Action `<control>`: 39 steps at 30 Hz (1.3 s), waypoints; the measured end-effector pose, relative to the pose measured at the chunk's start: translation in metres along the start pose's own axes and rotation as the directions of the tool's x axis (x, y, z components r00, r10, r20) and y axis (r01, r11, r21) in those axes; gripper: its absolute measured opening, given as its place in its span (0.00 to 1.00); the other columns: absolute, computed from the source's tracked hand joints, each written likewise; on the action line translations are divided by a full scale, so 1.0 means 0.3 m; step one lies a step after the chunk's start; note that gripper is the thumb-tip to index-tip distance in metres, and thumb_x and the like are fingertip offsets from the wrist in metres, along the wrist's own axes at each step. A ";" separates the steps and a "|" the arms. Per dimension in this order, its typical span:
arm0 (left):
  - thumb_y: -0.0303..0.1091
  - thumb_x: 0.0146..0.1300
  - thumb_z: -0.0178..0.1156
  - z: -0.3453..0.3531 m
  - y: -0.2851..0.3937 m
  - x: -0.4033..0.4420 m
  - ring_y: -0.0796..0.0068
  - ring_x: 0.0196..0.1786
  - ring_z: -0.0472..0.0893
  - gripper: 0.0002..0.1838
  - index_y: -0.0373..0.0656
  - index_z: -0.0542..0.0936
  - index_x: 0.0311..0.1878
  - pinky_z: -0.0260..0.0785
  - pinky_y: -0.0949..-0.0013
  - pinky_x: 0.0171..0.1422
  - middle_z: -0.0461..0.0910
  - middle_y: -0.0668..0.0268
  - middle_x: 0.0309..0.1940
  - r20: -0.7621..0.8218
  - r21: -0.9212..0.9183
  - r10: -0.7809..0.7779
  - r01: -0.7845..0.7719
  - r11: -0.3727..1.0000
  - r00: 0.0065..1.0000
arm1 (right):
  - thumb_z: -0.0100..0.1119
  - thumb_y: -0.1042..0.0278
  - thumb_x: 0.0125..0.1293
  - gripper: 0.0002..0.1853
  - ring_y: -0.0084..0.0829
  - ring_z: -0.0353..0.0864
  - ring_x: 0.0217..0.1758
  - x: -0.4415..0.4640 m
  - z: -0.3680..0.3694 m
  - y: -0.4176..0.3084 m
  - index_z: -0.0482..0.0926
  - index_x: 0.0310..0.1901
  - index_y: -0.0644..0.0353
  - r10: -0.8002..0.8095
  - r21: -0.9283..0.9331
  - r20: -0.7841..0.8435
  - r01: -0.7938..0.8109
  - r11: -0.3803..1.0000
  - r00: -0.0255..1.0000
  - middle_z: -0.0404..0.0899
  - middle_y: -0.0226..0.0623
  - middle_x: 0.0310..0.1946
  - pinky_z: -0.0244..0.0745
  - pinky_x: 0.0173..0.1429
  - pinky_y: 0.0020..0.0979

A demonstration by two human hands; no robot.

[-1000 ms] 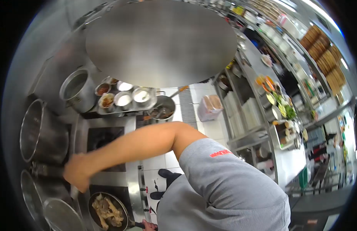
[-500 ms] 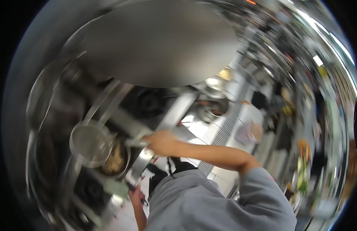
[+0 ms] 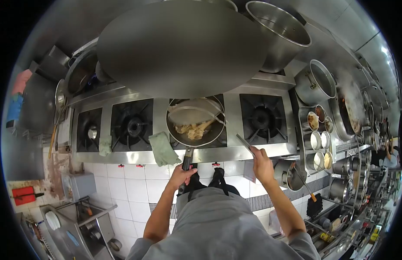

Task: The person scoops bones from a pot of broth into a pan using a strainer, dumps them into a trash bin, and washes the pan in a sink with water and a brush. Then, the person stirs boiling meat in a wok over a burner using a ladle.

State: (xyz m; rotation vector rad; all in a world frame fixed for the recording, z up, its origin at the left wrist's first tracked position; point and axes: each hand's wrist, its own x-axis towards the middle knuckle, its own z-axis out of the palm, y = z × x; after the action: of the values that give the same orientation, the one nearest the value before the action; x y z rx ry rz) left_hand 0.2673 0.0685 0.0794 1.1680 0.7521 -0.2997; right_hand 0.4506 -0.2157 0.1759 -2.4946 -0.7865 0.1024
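Note:
A frying pan point(image 3: 170, 130) sits over a burner in the middle of the stove, with pale brown chunks of food point(image 3: 196, 131) in it. My left hand point(image 3: 180, 177) is closed around the lower end of its black handle. My right hand point(image 3: 263, 166) grips the metal handle of what appears to be a round strainer point(image 3: 193, 112). That strainer's head is over the far half of the pan, its rim above the food. Part of its handle blends into the steel behind it.
Green cloths point(image 3: 164, 148) lie on the stove's front edge, left of the pan. Open burners point(image 3: 262, 121) flank it. A tall pot point(image 3: 287, 41) stands at the back right. Small containers point(image 3: 316, 141) and a saucepan point(image 3: 292, 175) are at the right. A person point(image 3: 389, 158) is far right.
The view has turned and sharpened, so the stove now faces me squarely. My right hand is now farther from the pan, out to its right. The left stays at the pan handle.

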 end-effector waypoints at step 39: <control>0.39 0.58 0.69 -0.096 0.060 -0.013 0.80 0.14 0.69 0.17 0.44 0.71 0.26 0.61 0.73 0.18 0.68 0.72 0.15 0.111 0.043 -0.084 0.079 0.996 0.990 | 0.56 0.74 0.64 0.07 0.17 0.68 0.17 0.185 -0.268 -0.089 0.79 0.42 0.63 0.321 0.522 0.409 -0.508 0.685 0.854 0.73 0.27 0.18 0.63 0.22 0.23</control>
State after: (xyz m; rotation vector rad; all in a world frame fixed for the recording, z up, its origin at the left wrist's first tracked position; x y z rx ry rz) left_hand 0.2643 0.1009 0.0894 1.1484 0.6988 -0.4466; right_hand 0.5006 -0.2029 0.2630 -1.9771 -0.1892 0.7798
